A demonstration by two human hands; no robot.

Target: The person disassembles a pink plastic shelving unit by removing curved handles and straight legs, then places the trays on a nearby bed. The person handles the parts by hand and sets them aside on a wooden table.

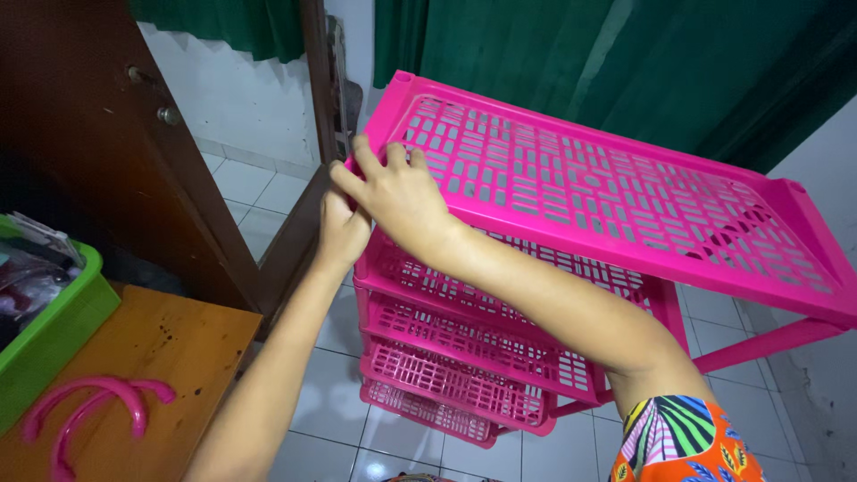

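Observation:
A bright pink plastic rack (616, 192) with several slotted shelves stands on the tiled floor in front of me, its top shelf tilted. My right hand (397, 192) lies over the near left corner of the top shelf, fingers curled on its edge. My left hand (341, 228) sits just under and behind it, pressed against the same corner post; its fingers are mostly hidden by the right hand.
A wooden table (170, 344) at lower left carries two pink curved handles (94, 406) and a green bin (49, 335). A dark wooden door (107, 152) stands left, green curtains (643, 62) hang behind the rack, and white floor tiles (330, 402) lie below.

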